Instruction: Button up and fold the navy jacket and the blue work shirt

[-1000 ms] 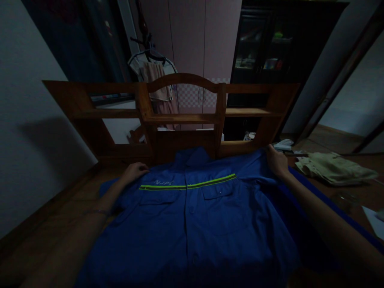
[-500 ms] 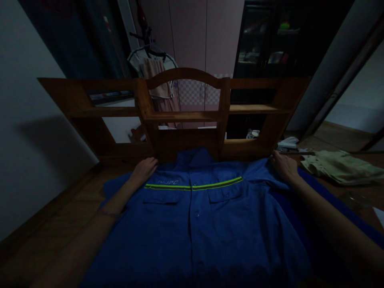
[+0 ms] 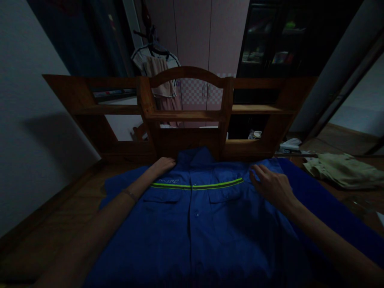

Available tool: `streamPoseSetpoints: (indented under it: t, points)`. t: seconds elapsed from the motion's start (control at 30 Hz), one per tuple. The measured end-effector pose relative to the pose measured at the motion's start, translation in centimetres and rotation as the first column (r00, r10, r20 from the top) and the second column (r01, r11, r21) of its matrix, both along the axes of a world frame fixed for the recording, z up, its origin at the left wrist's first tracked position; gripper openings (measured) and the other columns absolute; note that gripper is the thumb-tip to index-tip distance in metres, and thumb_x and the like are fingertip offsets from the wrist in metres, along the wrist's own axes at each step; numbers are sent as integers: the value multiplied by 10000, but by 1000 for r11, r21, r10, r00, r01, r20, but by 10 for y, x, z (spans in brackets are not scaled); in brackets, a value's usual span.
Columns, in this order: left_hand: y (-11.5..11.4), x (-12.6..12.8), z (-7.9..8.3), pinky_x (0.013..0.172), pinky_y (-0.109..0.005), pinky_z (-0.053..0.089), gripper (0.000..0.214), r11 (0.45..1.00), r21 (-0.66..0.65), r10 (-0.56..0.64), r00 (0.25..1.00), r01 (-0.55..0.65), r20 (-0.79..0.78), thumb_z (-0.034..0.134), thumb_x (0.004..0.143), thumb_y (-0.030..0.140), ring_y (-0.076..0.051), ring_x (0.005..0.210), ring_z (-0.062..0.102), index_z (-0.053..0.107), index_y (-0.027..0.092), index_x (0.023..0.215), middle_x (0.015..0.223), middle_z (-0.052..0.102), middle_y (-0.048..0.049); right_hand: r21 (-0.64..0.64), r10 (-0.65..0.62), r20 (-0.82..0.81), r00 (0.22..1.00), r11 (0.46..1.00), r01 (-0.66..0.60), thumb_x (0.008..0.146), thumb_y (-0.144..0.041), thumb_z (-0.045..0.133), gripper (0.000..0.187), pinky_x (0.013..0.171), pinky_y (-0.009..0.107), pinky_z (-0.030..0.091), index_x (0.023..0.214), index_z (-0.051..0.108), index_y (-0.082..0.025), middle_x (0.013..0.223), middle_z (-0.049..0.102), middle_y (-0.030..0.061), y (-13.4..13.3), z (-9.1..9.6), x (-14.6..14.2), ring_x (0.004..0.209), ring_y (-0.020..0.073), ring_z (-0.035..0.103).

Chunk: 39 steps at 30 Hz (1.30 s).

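A blue work shirt (image 3: pixel 195 228) with a yellow-green reflective stripe (image 3: pixel 198 185) across the chest lies front up and buttoned on a wooden table (image 3: pixel 60 212). My left hand (image 3: pixel 163 164) rests on the shirt's left shoulder beside the collar (image 3: pixel 196 155), its fingers curled down on the cloth. My right hand (image 3: pixel 271 185) lies on the right chest just past the stripe's end, fingers stretched out and apart, holding nothing.
A wooden shelf unit (image 3: pixel 186 116) stands along the table's far edge, right behind the collar. A folded beige garment (image 3: pixel 345 170) lies at the right. Hanging clothes (image 3: pixel 159 76) and a dark glass cabinet (image 3: pixel 270 48) are beyond. A pale wall (image 3: pixel 27 132) is at the left.
Both hands slid inward along the shirt's shoulders: the left from the outer shoulder up to the collar, the right from the far right shoulder onto the chest.
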<state>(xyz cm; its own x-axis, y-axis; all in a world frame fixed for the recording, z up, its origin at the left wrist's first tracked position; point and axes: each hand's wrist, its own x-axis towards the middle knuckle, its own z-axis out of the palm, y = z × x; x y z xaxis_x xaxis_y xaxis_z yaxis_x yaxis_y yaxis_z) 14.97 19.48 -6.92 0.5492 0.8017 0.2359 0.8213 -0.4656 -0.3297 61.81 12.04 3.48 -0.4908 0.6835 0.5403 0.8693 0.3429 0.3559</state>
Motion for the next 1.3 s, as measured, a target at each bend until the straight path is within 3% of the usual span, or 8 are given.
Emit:
streamPoseSetpoints:
  t: [0.13, 0.23, 0.5, 0.7, 1.0, 1.1, 1.2, 1.3]
  points:
    - [0, 1, 0, 733, -284, 405, 193, 1000, -4, 0, 1000, -1, -15, 435, 884, 111, -179, 873, 567, 621, 142, 922, 938, 618, -101, -140, 124, 49, 991, 983, -116, 954, -286, 345, 238, 541, 273, 271, 1023, 554, -195, 862, 601, 33, -19, -27, -7, 676, 144, 563]
    - [0, 4, 0, 729, -286, 405, 188, 1000, -4, 13, 1000, -13, -16, 443, 881, 116, -183, 871, 572, 626, 144, 915, 928, 625, -104, -152, 82, 48, 995, 986, -74, 945, -277, 373, 214, 614, 281, 335, 984, 563, -188, 831, 591, 46, -19, -39, -2, 749, 176, 570]
    - [-5, 10, 11, 761, -330, 410, 186, 973, 80, 210, 976, -215, 66, 454, 853, 119, -222, 864, 599, 639, 123, 870, 881, 636, -128, -98, 45, -4, 999, 994, -45, 930, -366, 399, 299, 890, 399, 382, 1042, 593, -168, 1090, 590, 117, -7, -42, 28, 1016, 267, 528]
    - [-9, 12, 32, 826, -382, 406, 239, 887, 156, 400, 893, -434, 206, 403, 877, 162, -276, 984, 577, 601, 100, 995, 992, 611, -173, -243, -7, -97, 995, 970, -17, 902, -540, 359, 568, 988, 432, 378, 1327, 458, -177, 1326, 486, 124, 23, -79, 63, 1187, 291, 470]
    - [-21, 49, 24, 672, -331, 457, 351, 730, 166, 556, 718, -663, 419, 321, 916, 232, -252, 859, 628, 470, 120, 1214, 1109, 558, -175, -305, -59, -147, 987, 952, 12, 891, -601, 317, 668, 1077, 462, 291, 1423, 324, -198, 1452, 336, 105, 38, -103, 72, 1332, 290, 306]
    - [-33, 66, 29, 776, -325, 449, 366, 821, 232, 376, 800, -522, 467, 304, 936, 303, -238, 961, 595, 478, 148, 1218, 1139, 544, -150, -287, -63, -156, 986, 958, 16, 895, -595, 320, 652, 1075, 467, 292, 1417, 336, -206, 1446, 348, 103, 36, -104, 70, 1327, 289, 316]
    - [-38, 82, 27, 792, -287, 441, 402, 990, 126, 26, 971, -57, 239, 364, 919, 404, -198, 949, 594, 483, 226, 1259, 1128, 569, -89, -276, -64, -160, 985, 961, 17, 900, -584, 323, 640, 1057, 471, 313, 1411, 347, -198, 1430, 374, 111, 35, -104, 70, 1315, 288, 336]
    - [-34, 88, 19, 793, -300, 430, 452, 998, -3, -67, 992, 68, 111, 372, 910, 462, -193, 936, 599, 454, 281, 1315, 1170, 576, -78, -265, -73, -162, 984, 964, 28, 903, -577, 325, 635, 1039, 470, 335, 1404, 357, -188, 1414, 396, 119, 33, -103, 69, 1303, 286, 356]
